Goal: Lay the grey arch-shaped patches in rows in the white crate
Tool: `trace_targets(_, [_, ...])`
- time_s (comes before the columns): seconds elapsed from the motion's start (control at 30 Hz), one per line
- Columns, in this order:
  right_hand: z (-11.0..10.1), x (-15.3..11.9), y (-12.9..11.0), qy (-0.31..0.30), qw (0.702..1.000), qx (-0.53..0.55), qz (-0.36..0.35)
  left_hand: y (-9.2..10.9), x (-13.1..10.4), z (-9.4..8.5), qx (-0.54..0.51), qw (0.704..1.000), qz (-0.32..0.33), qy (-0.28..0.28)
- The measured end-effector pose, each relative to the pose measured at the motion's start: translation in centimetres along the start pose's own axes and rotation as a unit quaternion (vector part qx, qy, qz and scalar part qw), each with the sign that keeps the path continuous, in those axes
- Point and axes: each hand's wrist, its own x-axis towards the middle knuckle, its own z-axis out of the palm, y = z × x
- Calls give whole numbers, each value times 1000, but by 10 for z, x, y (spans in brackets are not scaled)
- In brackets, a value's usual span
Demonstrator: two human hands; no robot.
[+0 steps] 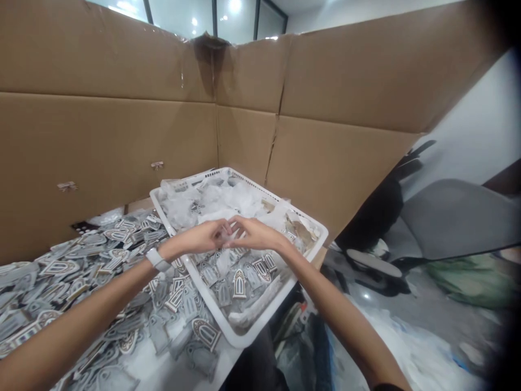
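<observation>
Over the middle of a white plastic basket (240, 341), my left hand (210, 235) and my right hand (255, 233) meet at the fingertips. Both have bent fingers and thumbs drawn together in a pinch. What lies between them is too small and blurred to make out. Crumpled clear plastic bags (228, 200) fill the far part of the basket. Below my hands, its near part holds several small arch-shaped pieces (239, 283) with a white and brown window pattern, some in clear wrapping. My left wrist carries a white band (158, 259).
A large heap of similar arch-shaped pieces (61, 266) covers the white table left of the basket. Tall cardboard walls (122, 136) stand behind and to the right. Beyond them are a grey chair (459, 214), a green bag (468, 279) and pale plastic sheeting (394, 336) on the floor.
</observation>
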Motion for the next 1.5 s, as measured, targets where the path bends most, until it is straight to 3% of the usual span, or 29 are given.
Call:
trace_targets(0.1, [-5,5,3,47,995,92,-17,11,1,-10,-173,985,1,24])
trace_targets(0.17, [-13,4,11,50,992,114,-10,14,3,-11,-218,975,-19,40])
trace_targets(0.27, [-30,-3,22,77,995,60,10,11,7,-8,-147,988,-34,27])
trace_targets(0.43, [-50,-13,33,95,973,-182,105,7,24,7,-21,1000,-14,-2])
trace_targets(0.53, [-46,-6,41,87,958,-238,131,7,44,24,61,998,1,27])
trace_targets(0.63, [-33,8,51,28,949,-274,155,5,68,40,110,993,2,46])
trace_targets(0.77, [-24,24,66,-8,936,-301,181,-6,92,43,122,989,-8,78])
trace_targets(0.97, [-31,30,77,52,945,-281,161,-23,103,28,60,986,5,158])
trace_targets(1.17, [-33,31,63,153,952,-229,133,-16,103,27,-54,976,52,203])
trace_targets(1.27, [-33,30,56,161,963,-195,98,-13,99,27,-113,966,67,225])
trace_targets(1.37, [-36,28,56,166,967,-178,74,-13,96,27,-145,960,59,234])
trace_targets(1.5, [-47,25,63,223,950,-187,110,-14,92,23,-145,960,29,238])
